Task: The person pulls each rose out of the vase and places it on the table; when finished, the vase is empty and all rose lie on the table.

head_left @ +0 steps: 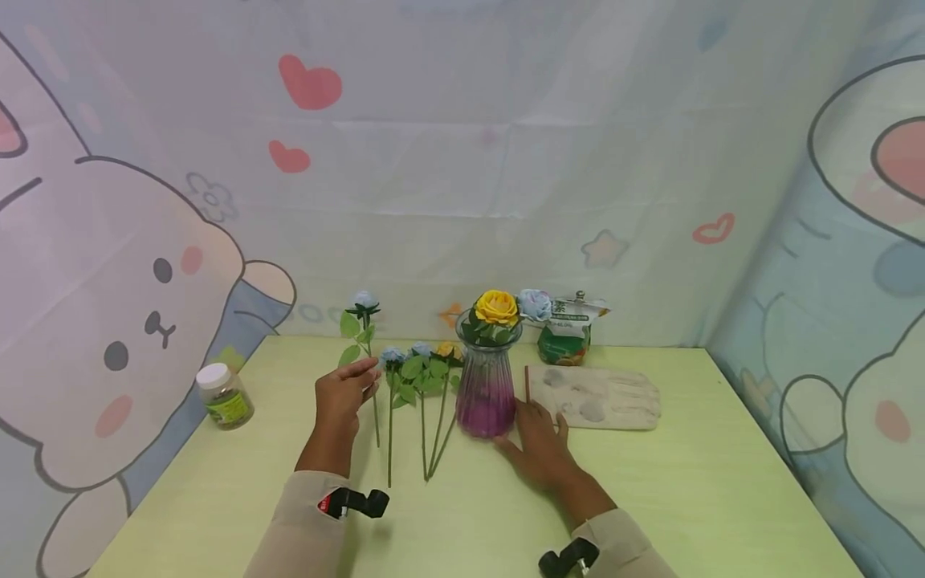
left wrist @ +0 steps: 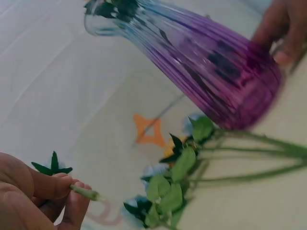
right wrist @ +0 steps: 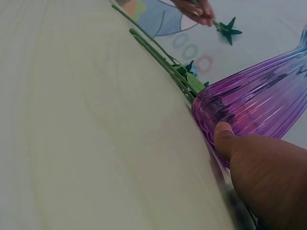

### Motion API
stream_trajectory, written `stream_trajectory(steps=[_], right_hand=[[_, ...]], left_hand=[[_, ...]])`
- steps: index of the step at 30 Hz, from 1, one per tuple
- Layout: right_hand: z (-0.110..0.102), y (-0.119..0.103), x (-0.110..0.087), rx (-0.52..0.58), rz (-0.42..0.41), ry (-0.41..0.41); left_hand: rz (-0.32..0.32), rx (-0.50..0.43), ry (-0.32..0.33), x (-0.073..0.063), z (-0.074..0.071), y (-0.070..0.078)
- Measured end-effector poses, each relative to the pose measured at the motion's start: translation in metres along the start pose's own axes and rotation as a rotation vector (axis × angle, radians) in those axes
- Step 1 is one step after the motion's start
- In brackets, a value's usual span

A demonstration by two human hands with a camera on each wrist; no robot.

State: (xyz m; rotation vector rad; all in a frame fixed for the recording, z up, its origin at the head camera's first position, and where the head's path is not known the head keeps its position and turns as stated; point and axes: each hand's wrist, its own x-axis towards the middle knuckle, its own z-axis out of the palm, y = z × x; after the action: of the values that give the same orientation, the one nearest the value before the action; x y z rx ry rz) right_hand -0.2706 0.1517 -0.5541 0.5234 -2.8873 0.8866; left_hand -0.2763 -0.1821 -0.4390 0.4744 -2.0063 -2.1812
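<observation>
- Purple vase (head_left: 486,397) stands upright on our table (head_left: 672,498) – yellow flower (head_left: 497,307) and blue bloom (head_left: 535,305) at its mouth.
- With our right hand (head_left: 545,449), thumb and fingers grasping low on its side, we hold the vase.
- With our left hand (head_left: 341,401) we pinch a pale blue flower (head_left: 365,300) by its stem – left of the vase.
- Between them, loose flowers (head_left: 413,368) lie.

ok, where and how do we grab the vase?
Vase: likely by the neck, coming from the front right. The body narrows there below a flared rim, so fingers should wrap most easily. Loose flowers lie close on the left; keep below the blue bloom overhanging the right.
</observation>
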Motion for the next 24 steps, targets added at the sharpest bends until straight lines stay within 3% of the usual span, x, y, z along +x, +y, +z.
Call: stream_trajectory(steps=[13,20,24], right_hand=[[-0.002,-0.004,-0.001,0.001,-0.015,0.013],[-0.007,-0.011,-0.004,0.018,-0.001,0.007],[-0.009,-0.012,-0.005,0.014,-0.002,0.006]], left_hand=[[-0.013,0.28,0.065,0.01,-0.025,-0.037],[-0.017,0.308,-0.001,0.017,-0.031,-0.055],[0.046,0.39,-0.003,0.02,-0.033,-0.064]])
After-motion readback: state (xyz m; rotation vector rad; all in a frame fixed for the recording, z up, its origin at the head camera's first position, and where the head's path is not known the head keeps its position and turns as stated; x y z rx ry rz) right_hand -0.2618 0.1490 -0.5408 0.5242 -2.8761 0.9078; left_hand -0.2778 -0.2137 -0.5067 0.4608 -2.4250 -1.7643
